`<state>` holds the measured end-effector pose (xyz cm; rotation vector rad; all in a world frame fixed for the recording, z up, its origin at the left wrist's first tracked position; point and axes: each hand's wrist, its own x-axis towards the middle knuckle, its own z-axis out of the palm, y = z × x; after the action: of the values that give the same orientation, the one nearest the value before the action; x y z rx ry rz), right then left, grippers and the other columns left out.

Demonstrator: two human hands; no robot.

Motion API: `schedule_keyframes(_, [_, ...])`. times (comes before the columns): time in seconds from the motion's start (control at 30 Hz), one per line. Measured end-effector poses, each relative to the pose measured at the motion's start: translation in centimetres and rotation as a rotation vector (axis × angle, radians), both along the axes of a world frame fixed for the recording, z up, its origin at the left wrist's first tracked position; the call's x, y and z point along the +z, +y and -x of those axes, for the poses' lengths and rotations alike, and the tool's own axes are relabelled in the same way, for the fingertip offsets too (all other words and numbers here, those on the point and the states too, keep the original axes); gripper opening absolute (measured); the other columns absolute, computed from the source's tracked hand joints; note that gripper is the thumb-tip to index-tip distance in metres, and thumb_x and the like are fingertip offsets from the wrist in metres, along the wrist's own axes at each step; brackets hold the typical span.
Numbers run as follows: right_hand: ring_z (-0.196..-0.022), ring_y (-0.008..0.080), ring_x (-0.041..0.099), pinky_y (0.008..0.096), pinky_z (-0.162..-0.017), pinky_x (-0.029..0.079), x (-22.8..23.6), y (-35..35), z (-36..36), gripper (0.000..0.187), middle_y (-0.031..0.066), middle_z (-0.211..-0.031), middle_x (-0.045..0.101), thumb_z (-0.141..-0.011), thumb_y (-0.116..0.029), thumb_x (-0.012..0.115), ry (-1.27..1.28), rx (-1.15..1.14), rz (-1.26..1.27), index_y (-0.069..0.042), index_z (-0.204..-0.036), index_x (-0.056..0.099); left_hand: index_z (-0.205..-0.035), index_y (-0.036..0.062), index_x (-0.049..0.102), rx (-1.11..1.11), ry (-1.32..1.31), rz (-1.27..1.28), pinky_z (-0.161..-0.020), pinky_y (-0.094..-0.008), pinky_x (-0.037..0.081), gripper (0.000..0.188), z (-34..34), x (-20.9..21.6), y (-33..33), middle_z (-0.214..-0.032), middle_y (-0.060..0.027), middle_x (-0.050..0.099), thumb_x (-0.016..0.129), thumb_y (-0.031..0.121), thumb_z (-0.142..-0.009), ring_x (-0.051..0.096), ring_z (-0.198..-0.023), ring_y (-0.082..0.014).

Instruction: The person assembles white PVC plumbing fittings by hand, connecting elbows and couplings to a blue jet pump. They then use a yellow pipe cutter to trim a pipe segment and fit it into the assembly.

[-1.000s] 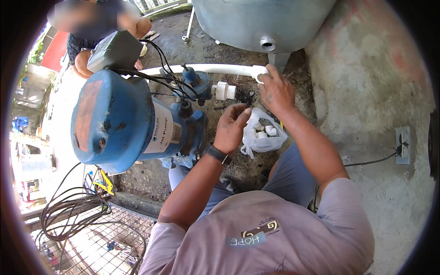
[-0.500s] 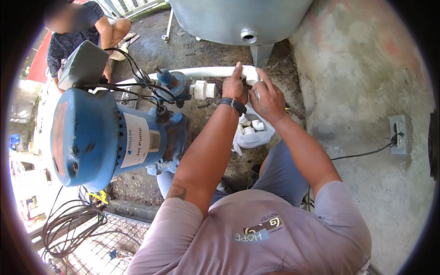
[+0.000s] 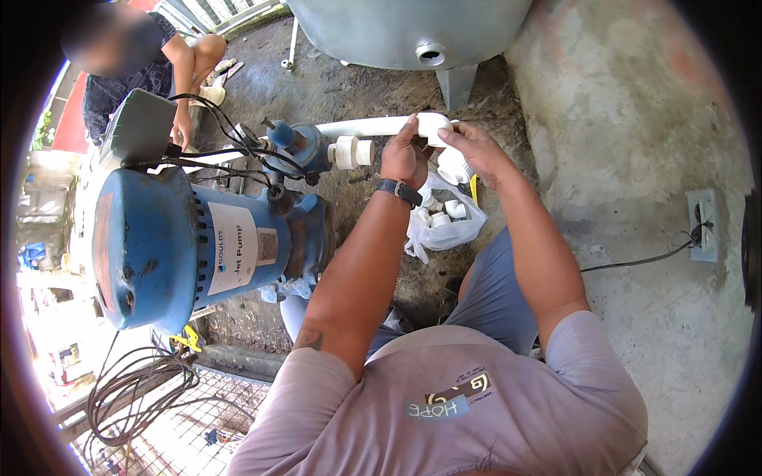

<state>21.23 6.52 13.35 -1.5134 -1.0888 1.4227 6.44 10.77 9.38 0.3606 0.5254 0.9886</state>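
Bare grey concrete wall right, stained dark ground below. Rounded silver metal tank beyond; bulky blue metal pump left. Long white plastic pipe ends in a white elbow at both hands. Left grip grasps the pipe end; right grip meets the elbow, can't tell if clenched. Step looks like aligning the elbow; next move calls for steady support.

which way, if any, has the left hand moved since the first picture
Yes: the left hand has moved rightward and up the picture, judged against the white pump fitting.
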Motion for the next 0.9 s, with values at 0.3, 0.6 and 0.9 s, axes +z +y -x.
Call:
schedule_keyframes(0.3, [-0.102, 0.0244, 0.06, 0.0353, -0.088, 0.047, -1.5, -0.2, -0.7, 0.061, 0.0177, -0.114, 0.062, -0.083, -0.037, 0.067, -0.363, 0.059, -0.109, -0.004, -0.131, 0.049, -0.112, 0.0065, 0.052, 0.147, 0.11, 0.12, -0.089, -0.0453, 0.045, 0.028, 0.2, -1.3, -1.1, -0.104, -0.0085, 0.059, 0.053, 0.029, -0.096, 0.057, -0.098, -0.0248])
schedule_keyframes(0.6, [-0.108, 0.0311, 0.06, 0.0388, -0.09, 0.047, 0.1, -0.4, -0.9, 0.055, 0.0187, -0.118, 0.061, -0.083, -0.026, 0.067, -0.511, 0.078, -0.21, -0.011, -0.132, 0.047, -0.112, 0.0101, 0.049, 0.226, 0.182, 0.156, -0.082, -0.0421, 0.048, 0.03, 0.7, 0.2, -1.4, -0.107, -0.0061, 0.058, 0.055, 0.034, -0.095, 0.058, -0.094, -0.0234])
schedule_keyframes(0.9, [-0.109, 0.0378, 0.058, 0.0441, -0.088, 0.047, 2.9, -0.1, 0.2, 0.05, 0.0188, -0.119, 0.06, -0.082, -0.023, 0.066, -0.709, 0.105, -0.256, -0.015, -0.127, 0.046, -0.114, 0.0071, 0.048, 0.242, 0.125, 0.081, -0.09, -0.0488, 0.046, 0.025, 1.0, 0.8, -1.1, -0.109, -0.0092, 0.056, 0.054, 0.023, -0.096, 0.056, -0.099, -0.0267])
